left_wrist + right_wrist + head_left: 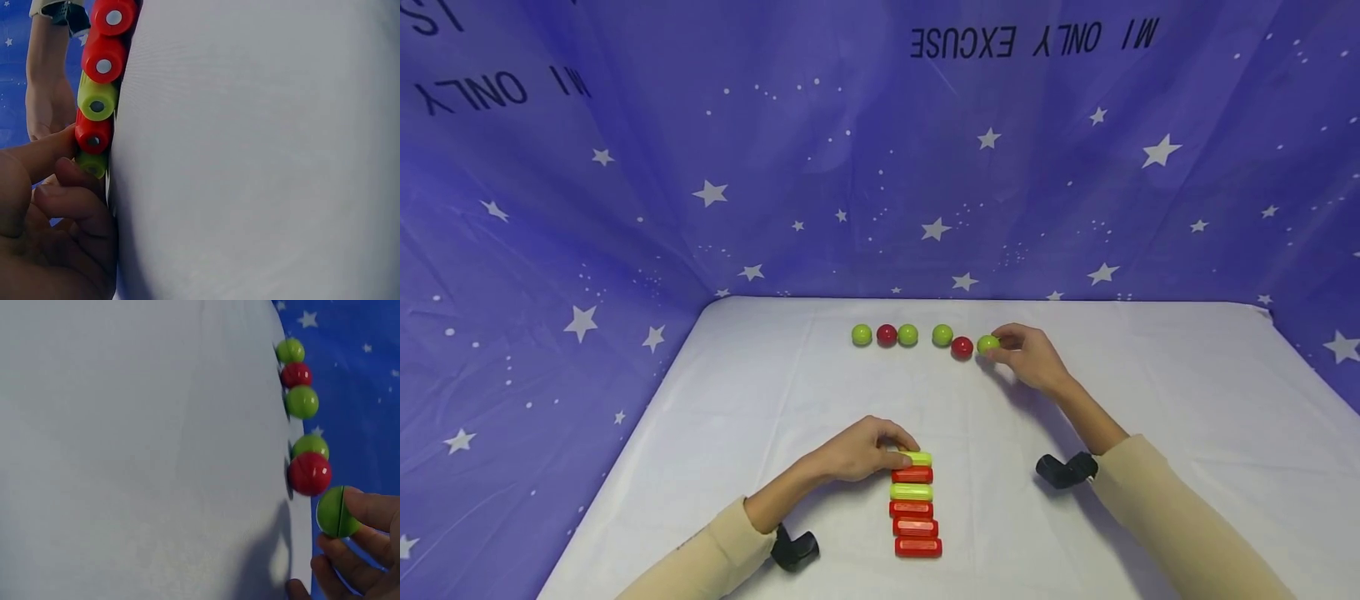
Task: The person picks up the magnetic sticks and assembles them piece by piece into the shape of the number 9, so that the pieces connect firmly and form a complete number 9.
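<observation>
My right hand [1032,358] pinches a green ball [334,512] between thumb and fingers, at the right end of a row of balls. Left of it in the head view is a red ball [962,348], then a green ball [942,335]. Nearer to me, my left hand [859,450] grips the left part of a yellow-green rod [919,458]. This rod is the farthest in a column of short rods lying side by side. Just below it come a red rod [912,475] and another yellow-green rod [912,492]. Round grey ends show on the rods in the left wrist view.
Farther left, a red ball [887,335] sits between two green balls. More red rods, including the nearest red rod [918,547], complete the column. A white cloth [737,400] covers the table; a blue star-patterned curtain [850,167] hangs behind. Black pieces [1066,471] hang at both wrists.
</observation>
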Demonstrator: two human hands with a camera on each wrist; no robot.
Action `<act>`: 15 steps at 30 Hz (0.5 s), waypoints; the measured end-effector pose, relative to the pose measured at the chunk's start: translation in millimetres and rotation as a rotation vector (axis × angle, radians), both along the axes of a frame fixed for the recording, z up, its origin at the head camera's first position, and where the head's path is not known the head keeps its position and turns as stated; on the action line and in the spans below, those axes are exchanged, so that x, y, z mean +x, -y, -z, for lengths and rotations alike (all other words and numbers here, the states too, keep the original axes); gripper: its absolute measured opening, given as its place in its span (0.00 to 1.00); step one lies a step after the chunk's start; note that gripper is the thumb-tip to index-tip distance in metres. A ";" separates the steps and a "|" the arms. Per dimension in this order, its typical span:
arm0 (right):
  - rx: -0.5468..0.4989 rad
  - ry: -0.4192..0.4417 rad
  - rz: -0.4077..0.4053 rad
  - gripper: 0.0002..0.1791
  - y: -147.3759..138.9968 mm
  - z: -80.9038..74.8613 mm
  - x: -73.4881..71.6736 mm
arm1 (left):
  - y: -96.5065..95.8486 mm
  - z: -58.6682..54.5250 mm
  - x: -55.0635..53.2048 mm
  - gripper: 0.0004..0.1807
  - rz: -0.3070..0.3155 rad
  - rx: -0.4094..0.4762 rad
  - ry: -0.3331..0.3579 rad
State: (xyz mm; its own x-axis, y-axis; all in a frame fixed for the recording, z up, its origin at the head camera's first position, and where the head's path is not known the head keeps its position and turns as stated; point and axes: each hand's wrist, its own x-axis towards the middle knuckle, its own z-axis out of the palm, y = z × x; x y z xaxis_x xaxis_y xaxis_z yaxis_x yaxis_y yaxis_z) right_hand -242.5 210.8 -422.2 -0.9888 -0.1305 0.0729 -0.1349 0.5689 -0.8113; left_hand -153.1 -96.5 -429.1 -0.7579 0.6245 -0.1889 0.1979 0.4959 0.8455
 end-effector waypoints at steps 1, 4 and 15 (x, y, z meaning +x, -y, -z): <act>-0.013 0.005 0.000 0.21 1.2 -1.3 2.8 | 0.0 0.3 -0.2 0.09 0.001 0.000 -0.002; -0.017 0.012 -0.011 0.20 5.4 -3.5 13.7 | 0.4 0.5 -0.5 0.09 0.010 0.007 -0.008; 0.039 -0.021 -0.166 0.16 27.8 -5.7 58.3 | 0.0 0.8 -1.2 0.09 0.007 0.008 0.010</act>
